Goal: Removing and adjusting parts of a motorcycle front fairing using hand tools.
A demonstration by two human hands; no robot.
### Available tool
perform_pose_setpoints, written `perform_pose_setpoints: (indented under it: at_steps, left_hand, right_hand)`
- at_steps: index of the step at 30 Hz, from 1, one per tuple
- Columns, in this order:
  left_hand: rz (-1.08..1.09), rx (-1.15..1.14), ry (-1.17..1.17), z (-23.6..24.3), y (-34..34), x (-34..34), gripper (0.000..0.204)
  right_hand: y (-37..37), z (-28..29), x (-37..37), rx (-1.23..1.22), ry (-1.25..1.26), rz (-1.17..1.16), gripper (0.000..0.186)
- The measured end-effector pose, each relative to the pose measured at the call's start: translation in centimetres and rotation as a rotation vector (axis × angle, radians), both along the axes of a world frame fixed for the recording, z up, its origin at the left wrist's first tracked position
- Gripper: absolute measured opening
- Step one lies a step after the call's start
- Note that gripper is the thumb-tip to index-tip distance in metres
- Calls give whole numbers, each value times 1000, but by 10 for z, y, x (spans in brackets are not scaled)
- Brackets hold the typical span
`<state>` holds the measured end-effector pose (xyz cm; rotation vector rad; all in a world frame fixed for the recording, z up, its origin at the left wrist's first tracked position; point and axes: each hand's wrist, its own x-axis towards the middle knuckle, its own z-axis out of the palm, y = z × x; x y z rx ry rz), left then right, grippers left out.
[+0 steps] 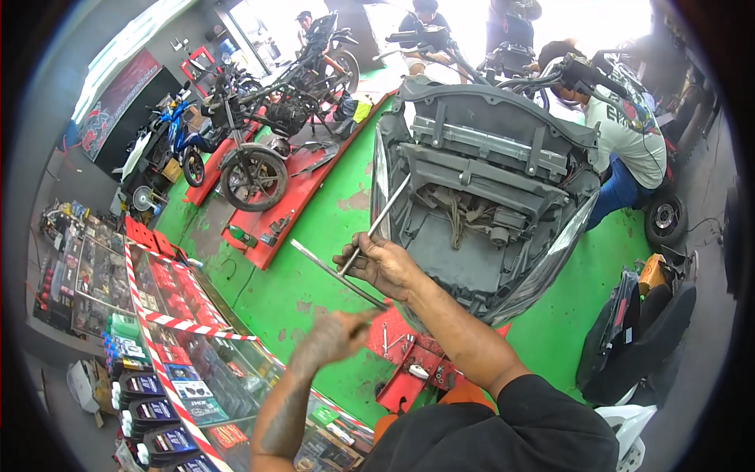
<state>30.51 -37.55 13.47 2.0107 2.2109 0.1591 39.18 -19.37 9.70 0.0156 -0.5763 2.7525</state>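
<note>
Fingers of the right hand (383,266) curl around two long thin steel rods (376,224), one slanting up and right toward the stripped grey plastic front of a scooter (487,181), the other slanting up and left over the green floor (307,259). Both rods cross in the grip, so they lie right in the fingers. The left hand (338,334), blurred, sits just near and left of it, fingers bunched; whether it pinches the lower rod end I cannot tell.

Just near the hands, a red metal tool tray (409,370) holds a few small bright metal bits. At the near left, a glass display counter (197,346), edged with red-and-white striped tape, holds red boxes and dark rectangular packs; dark bottles with white caps (141,393) stand in a row left of it. Far left, a dark wall banner with red graphics (118,102) hangs behind a blue motorcycle (177,134). A person in a white shirt (629,134) crouches far right.
</note>
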Motion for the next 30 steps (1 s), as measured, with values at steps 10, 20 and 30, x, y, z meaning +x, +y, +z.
perform_pose_setpoints:
  at_steps: [10,20,30]
  left_hand:
    - [112,149,-443,36,0,13,29]
    - [323,228,-565,0,1,-7,29]
    - [114,27,-465,35,0,21,54]
  right_hand:
    - [8,1,1,-13,-19,-42,25]
    - [19,2,0,-63,-7,-65,22]
    - [29,2,4,-55,-82,-104,26]
